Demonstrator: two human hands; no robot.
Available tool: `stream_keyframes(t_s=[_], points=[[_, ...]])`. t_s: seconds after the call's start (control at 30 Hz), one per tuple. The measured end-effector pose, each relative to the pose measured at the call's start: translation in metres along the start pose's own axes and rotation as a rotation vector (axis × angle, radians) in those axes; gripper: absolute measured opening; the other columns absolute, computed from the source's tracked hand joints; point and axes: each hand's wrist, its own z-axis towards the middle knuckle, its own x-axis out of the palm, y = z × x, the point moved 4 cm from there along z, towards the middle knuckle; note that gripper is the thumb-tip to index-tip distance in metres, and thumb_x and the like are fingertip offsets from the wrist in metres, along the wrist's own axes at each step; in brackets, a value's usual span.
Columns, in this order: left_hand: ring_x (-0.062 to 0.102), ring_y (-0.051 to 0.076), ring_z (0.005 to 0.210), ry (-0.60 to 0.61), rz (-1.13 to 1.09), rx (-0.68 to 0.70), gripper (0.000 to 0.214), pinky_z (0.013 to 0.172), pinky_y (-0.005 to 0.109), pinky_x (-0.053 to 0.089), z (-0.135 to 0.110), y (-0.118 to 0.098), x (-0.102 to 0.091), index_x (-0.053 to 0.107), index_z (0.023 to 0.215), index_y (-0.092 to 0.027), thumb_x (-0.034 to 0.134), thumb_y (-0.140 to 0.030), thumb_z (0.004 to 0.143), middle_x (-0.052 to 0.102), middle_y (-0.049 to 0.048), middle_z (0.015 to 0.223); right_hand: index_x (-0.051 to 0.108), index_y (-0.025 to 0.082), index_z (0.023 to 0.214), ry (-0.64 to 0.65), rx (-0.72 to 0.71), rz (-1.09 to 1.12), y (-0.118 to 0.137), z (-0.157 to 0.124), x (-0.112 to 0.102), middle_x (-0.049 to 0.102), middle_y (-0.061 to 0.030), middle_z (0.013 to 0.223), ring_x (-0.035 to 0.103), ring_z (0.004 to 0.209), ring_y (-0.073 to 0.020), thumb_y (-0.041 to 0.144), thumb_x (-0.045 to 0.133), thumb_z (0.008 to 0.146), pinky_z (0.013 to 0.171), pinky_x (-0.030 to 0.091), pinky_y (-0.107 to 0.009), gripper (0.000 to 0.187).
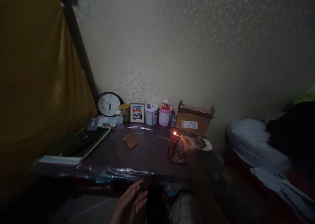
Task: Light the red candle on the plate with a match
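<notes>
Right hand (188,144), lit match (177,135) at candle (172,142)

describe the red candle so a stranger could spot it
On the dark table, look in front of the cardboard box at the right end. A round dish there holds the red candle: upright, the only red stick, with the right hand holding a lit match at its tip.
</notes>
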Motion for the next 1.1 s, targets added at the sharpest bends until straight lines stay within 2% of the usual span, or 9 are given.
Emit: stream_keyframes(t_s=[0.27, 0.63, 0.97, 1.1], points=[[0.065, 0.036, 0.113, 0.0, -0.019, -0.018, 0.032, 0.105, 0.051, 0.042, 0.008, 0.007, -0.009, 0.075, 0.102, -0.02, 0.073, -0.035, 0.074, 0.073, 0.013, 0.122, 0.068, 0.019, 0.066, -0.001, 0.01, 0.011, -0.005, 0.0, 0.001, 0.067, 0.0005, 0.059, 0.063, 0.057, -0.0161, 0.05, 0.078, 0.058, 0.056, 0.052, -0.029, 0.034], [0.064, 0.035, 0.114, 0.019, -0.019, -0.002, 0.033, 0.104, 0.051, 0.043, 0.004, 0.005, -0.007, 0.074, 0.106, -0.02, 0.07, -0.035, 0.077, 0.071, 0.0139, 0.125, 0.069, 0.018, 0.065, -0.017, 0.015, 0.014, -0.003, -0.003, 0.002, 0.067, 0.001, 0.059, 0.062, 0.056, -0.0151, 0.052, 0.079, 0.056, 0.056, 0.052, -0.029, 0.036], [0.065, 0.035, 0.112, 0.012, -0.042, -0.017, 0.032, 0.102, 0.05, 0.044, 0.005, 0.006, -0.007, 0.075, 0.102, -0.02, 0.074, -0.035, 0.074, 0.073, 0.0143, 0.123, 0.068, 0.019, 0.064, -0.027, 0.034, 0.027, -0.013, 0.003, 0.003, 0.067, 0.0002, 0.058, 0.063, 0.056, -0.0163, 0.05, 0.078, 0.055, 0.055, 0.052, -0.029, 0.034], [0.066, 0.036, 0.112, 0.008, -0.05, -0.038, 0.031, 0.101, 0.05, 0.045, 0.007, 0.007, -0.009, 0.075, 0.1, -0.02, 0.076, -0.034, 0.071, 0.073, 0.0142, 0.121, 0.069, 0.019, 0.068, -0.015, 0.043, 0.05, -0.014, 0.005, 0.002, 0.07, -0.0009, 0.063, 0.065, 0.059, -0.017, 0.047, 0.077, 0.057, 0.058, 0.054, -0.03, 0.031]])
